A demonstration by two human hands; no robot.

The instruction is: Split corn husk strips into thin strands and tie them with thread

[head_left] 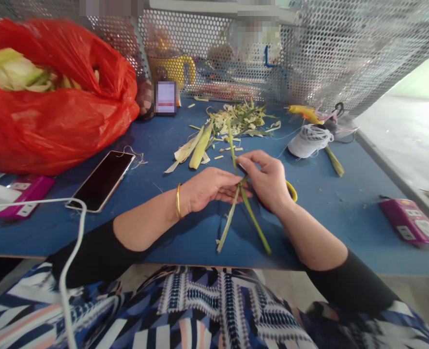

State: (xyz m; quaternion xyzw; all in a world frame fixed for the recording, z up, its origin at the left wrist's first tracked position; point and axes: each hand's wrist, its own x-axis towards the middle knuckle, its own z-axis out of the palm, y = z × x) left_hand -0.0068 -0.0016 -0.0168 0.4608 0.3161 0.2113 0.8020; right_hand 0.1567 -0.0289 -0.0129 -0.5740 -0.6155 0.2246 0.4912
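Long green corn husk strips (255,220) cross one another between my hands, over the front of the blue table. My left hand (212,188), with a gold bangle on its wrist, pinches them at the crossing with thumb and fingers. A paler strip end (228,225) hangs down from there, and another strip (231,143) points away toward the back. With thumb and forefinger, my right hand (267,177) grips the strips just right of the crossing. Partly hidden under that hand lies a curved yellow handle (292,191); the rest of it cannot be made out.
Behind my hands lie loose husk pieces (202,145) and a heap of cut scraps (239,118). A white thread ball (309,140) stands right. Left are a phone (101,182), a red plastic bag (54,126) of husks and a white cable (74,247). A purple box (414,220) sits far right.
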